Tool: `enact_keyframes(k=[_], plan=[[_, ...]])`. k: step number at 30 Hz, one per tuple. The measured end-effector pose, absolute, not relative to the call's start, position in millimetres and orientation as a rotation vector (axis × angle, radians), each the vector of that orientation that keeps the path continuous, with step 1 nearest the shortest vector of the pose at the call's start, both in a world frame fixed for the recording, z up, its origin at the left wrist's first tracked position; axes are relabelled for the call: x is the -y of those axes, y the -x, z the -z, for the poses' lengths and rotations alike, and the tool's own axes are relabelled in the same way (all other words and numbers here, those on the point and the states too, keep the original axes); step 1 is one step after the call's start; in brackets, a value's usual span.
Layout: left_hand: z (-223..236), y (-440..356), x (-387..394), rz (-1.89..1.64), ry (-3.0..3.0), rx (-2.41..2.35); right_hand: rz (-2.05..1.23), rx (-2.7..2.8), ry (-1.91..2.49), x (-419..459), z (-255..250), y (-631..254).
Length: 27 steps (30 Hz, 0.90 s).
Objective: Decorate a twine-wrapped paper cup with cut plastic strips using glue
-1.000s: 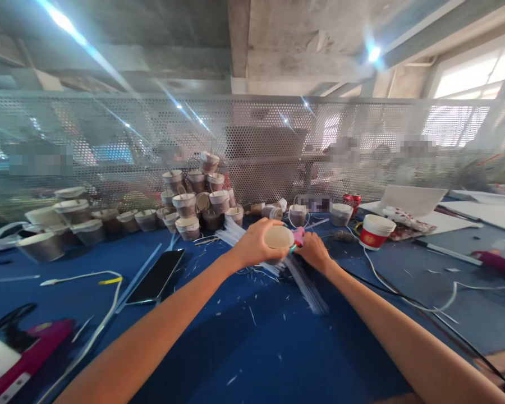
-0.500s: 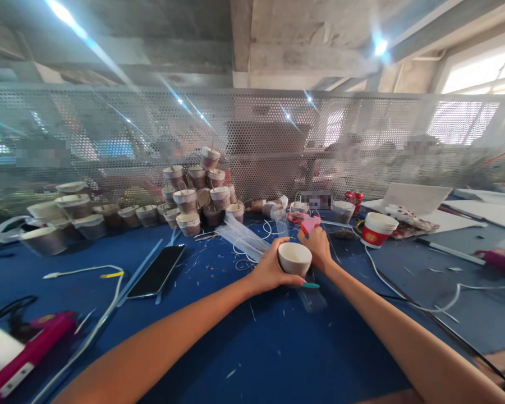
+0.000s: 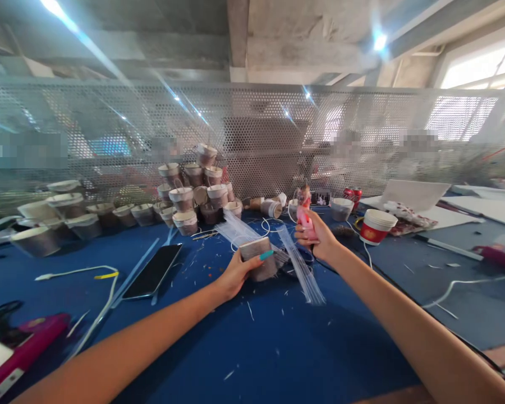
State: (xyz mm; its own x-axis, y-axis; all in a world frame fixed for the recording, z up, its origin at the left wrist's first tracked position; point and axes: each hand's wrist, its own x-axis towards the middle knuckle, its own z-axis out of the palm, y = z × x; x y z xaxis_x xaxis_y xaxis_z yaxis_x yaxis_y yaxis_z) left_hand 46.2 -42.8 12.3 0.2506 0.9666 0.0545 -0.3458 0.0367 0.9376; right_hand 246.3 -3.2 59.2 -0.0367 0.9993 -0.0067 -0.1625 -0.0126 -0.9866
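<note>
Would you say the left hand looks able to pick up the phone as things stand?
Probably not: the left hand grips a small pot, though the way to the phone looks free.

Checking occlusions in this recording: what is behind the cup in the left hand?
Clear strips show beyond the cup; whatever its body and the left hand cover cannot be seen.

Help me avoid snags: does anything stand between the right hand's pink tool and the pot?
Nothing visible seems raised between the pink tool in the right hand and the pot in the left hand. Clear sticks lie on the blue table in that gap, apparently below both hands.
</note>
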Motion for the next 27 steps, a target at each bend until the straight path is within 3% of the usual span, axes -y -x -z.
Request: enact_keyframes(k=[3, 9, 27], plan=[[-13, -47, 41, -1.135, -0.987, -0.757, -1.155, 1.167, 1.039, 2, -57, -251], [-13, -43, 40, -1.165, -0.947, -0.761, -0.217, 1.406, 1.438, 12, -40, -230], [-8, -32, 31, -1.132, -0.836, -0.697, -0.024, 1.466, 1.439, 29, -1, -231]])
